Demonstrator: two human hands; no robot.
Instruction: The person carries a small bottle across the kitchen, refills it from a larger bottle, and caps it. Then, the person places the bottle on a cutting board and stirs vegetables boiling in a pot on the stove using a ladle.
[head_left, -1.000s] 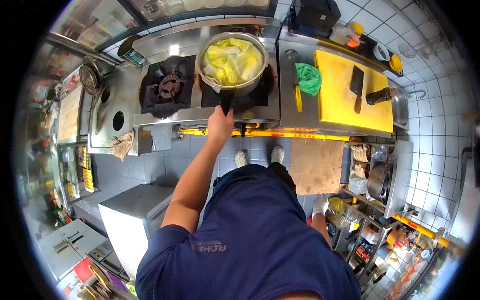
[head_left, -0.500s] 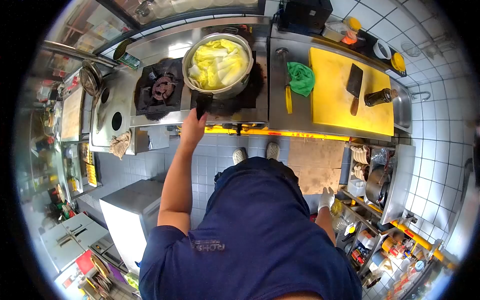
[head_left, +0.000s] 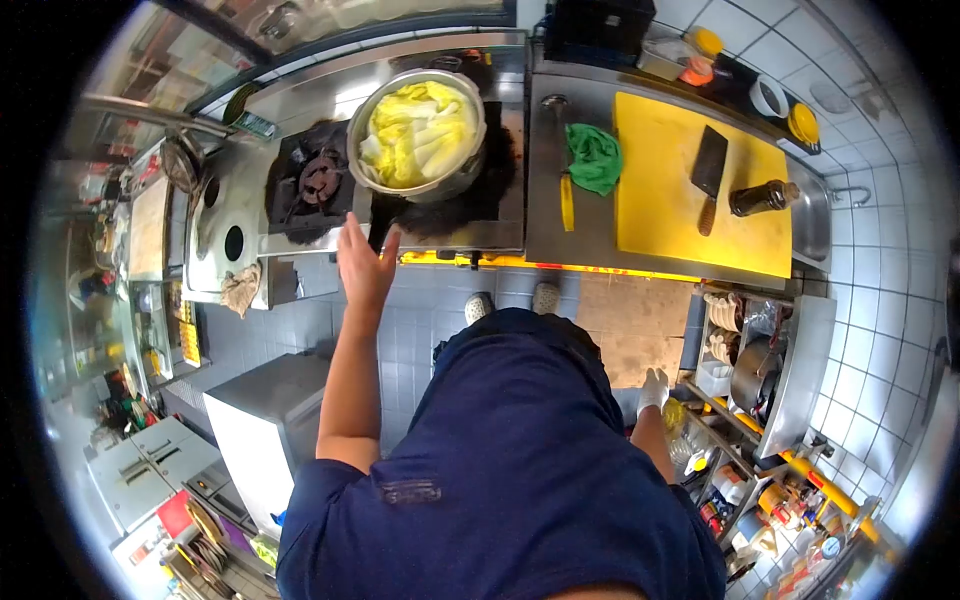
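Observation:
A metal pot filled with yellow-green leafy cabbage stands on the right-hand burner of the stove. My bare left hand is just below the pot, at the stove's front edge, with fingers and thumb apart. A dark shape between thumb and fingers may be the pot's black handle; I cannot tell whether they touch. Low at my right side, my right hand wears a white glove, its fingers stretched out and nothing seen in them. It is nearest to the shelves beneath the counter.
Left of the pot is another burner. On the right counter, a yellow cutting board bears a cleaver and a dark bottle. A green cloth and a yellow-handled ladle lie beside it. A white cabinet stands behind my left arm.
My left hand has let go of the pot's black handle and spread its fingers, shifting slightly left and back. The pot sits a little further left in view. My right hand stays low.

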